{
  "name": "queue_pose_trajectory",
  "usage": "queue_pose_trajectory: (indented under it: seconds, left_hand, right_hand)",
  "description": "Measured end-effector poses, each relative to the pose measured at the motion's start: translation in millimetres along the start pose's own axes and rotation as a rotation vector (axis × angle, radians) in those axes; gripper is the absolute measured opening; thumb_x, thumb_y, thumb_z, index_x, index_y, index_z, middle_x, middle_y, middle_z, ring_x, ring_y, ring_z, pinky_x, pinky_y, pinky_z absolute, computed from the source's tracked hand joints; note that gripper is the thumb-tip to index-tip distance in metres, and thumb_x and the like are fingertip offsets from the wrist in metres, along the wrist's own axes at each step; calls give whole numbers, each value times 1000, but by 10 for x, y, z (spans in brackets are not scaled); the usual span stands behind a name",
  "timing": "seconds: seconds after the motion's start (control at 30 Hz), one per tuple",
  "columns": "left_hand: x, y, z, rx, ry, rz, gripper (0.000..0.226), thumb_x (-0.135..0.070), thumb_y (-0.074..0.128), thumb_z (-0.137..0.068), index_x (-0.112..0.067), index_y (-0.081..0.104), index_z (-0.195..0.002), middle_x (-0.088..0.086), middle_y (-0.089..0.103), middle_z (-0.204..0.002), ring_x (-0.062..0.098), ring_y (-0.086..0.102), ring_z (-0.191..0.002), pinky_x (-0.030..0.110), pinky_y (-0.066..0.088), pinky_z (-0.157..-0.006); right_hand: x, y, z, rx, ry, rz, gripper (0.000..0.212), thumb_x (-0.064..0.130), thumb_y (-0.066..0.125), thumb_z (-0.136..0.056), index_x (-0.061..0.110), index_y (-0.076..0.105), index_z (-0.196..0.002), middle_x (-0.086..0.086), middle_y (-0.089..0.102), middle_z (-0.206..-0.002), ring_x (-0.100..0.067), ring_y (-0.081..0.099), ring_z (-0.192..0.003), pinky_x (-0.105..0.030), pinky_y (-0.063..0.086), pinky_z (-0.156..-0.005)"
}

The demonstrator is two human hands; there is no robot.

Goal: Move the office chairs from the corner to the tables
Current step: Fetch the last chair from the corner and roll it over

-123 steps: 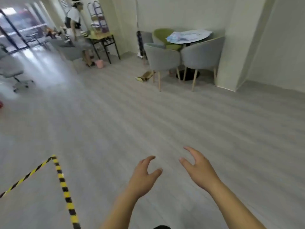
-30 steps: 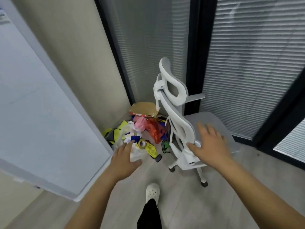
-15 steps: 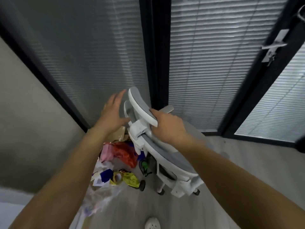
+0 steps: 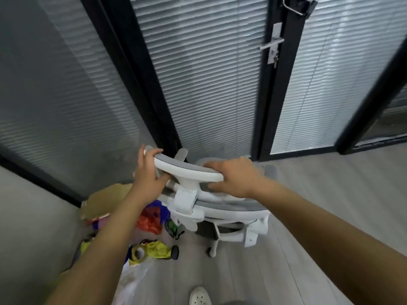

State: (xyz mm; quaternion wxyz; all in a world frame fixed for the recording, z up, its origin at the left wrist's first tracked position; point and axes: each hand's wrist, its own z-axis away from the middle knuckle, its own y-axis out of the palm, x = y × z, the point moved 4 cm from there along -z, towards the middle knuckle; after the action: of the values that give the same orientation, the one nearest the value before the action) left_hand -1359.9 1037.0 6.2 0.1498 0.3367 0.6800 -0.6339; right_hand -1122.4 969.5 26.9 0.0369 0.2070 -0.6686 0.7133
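A white and grey office chair [image 4: 222,214] stands in the corner, seen from behind and above. Its curved headrest [image 4: 187,170] is at the top. My left hand [image 4: 147,175] grips the left end of the headrest, fingers wrapped over it. My right hand [image 4: 233,177] grips the right end. The backrest slopes down below my hands, and one white caster [image 4: 211,253] shows on the floor. The seat is mostly hidden behind the backrest.
A heap of coloured bags, cardboard and a tape roll [image 4: 138,253] lies on the floor left of the chair. Glass partitions with blinds and black frames stand close behind, with a door handle [image 4: 272,46] upper right. My white shoe [image 4: 199,297] is at the bottom. Grey floor opens to the right.
My left hand has closed on the left end of the headrest, having been open beside it. The right hand has shifted along to the right end. The chair's back now faces me squarely.
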Motion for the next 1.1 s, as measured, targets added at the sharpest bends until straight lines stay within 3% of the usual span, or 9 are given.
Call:
queue_pose_trajectory:
  seconds: [0.1, 0.3, 0.47, 0.57, 0.63, 0.8, 0.97, 1.1]
  left_hand:
    - [-483, 324, 219, -7, 4, 20, 62, -9, 70, -83, -20, 37, -135, 6, 1, -160, 26, 24, -141, 29, 26, -106]
    - [-1301, 917, 664, 133, 25, -54, 80, -43, 82, -67, -44, 29, -126, -3, 2, -156, 35, 31, -134, 50, 35, -109]
    - [-2105, 1333, 1000, 350, 106, -240, 110, -80, 73, -50, -39, 22, -138, -3, -9, -157, 27, 2, -146, 43, 14, -119]
    - [-2605, 1649, 1137, 418, 349, -343, 106, -94, 51, -55, -34, 27, -140, -6, -20, -161, 14, -21, -147, 43, -5, -121]
    - [-2944, 1905, 1238, 437, 500, -312, 94, -93, 41, -63, -33, 34, -135, -12, -9, -162, 9, -16, -148, 43, -1, -122]
    - [-3765, 2606, 1609, 422, 787, -221, 80, -86, 31, -78, -31, 42, -135, -11, 28, -147, 14, 24, -136, 46, 22, -117]
    - [-4664, 3311, 2026, 458, 994, -177, 75, -82, 22, -84, -29, 48, -129, -9, 39, -122, 15, 36, -115, 38, 30, -105]
    - [-5383, 3870, 2374, 492, 1102, -83, 71, -81, 21, -86, -27, 53, -120, -10, 42, -109, 17, 40, -103, 37, 34, -95]
  right_hand:
    - [-394, -156, 480, -68, 45, 10, 41, 67, 56, -81, 39, 62, -110, 10, 69, -82, -14, 65, -80, -34, 51, -73]
    - [-1111, -284, 1444, -152, 110, -8, 53, 82, 49, -70, 44, 61, -105, 15, 68, -82, -7, 63, -79, -33, 51, -71]
    - [-1639, -442, 2408, -199, 195, -46, 53, 85, 52, -69, 45, 59, -103, 17, 65, -86, -5, 60, -81, -33, 49, -73]
    - [-1945, -545, 3020, -206, 260, -48, 58, 86, 50, -70, 43, 59, -108, 17, 65, -88, -5, 58, -83, -31, 47, -73]
    - [-2161, -592, 3452, -237, 307, -64, 62, 85, 51, -69, 43, 59, -114, 18, 62, -92, -6, 57, -87, -33, 48, -77]
    - [-2659, -664, 4619, -401, 490, -51, 67, 86, 54, -67, 39, 60, -115, 16, 58, -97, -9, 55, -90, -31, 46, -79]
    - [-2922, -710, 5817, -628, 670, -11, 61, 81, 47, -77, 33, 61, -112, 13, 53, -98, -13, 47, -93, -28, 38, -81]
    - [-3054, -644, 6652, -859, 860, -21, 53, 75, 44, -85, 33, 60, -112, 13, 49, -100, -13, 44, -98, -31, 41, -85]
